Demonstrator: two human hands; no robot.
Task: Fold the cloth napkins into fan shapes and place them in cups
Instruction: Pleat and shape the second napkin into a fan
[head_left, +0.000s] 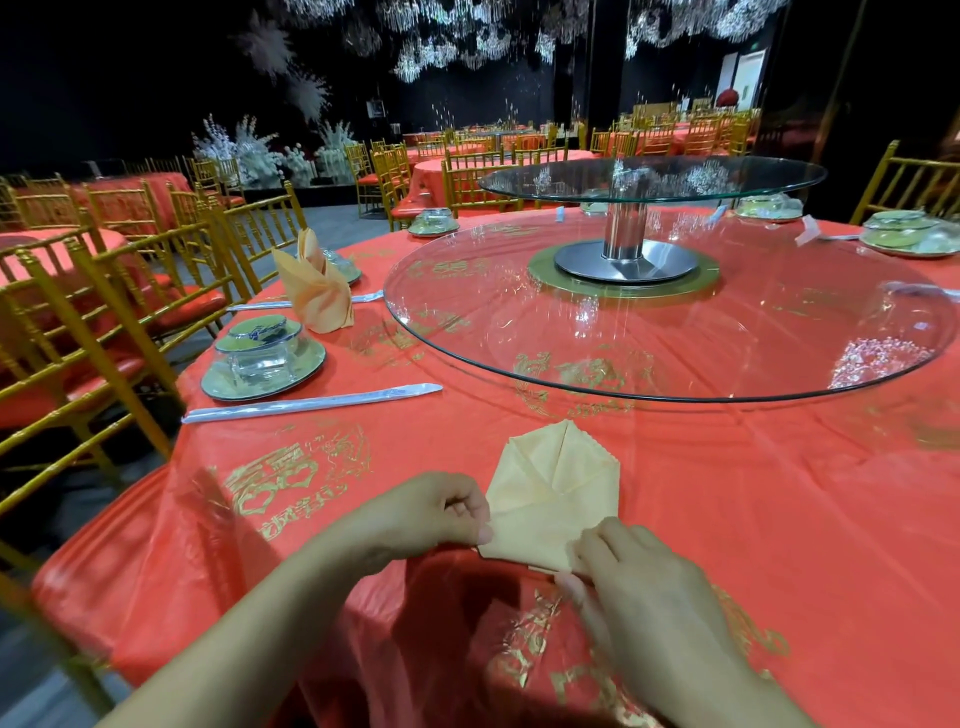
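The left grip (431, 512) and right grip (641, 582) each pinch the peach napkin (556, 488) (partly folded, pointed) on the red counter (779, 493).

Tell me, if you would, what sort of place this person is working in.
Most likely a banquet hall: many round tables in red cloths, rows of gold chairs, a glass turntable on the near table, and crystal chandeliers overhead.

One wide-angle head view looks forward and down across the table (779, 519) from its near edge. The left hand (436, 512), right hand (639, 587) and napkin (550, 493) are closest, with the turntable (675, 332) beyond.
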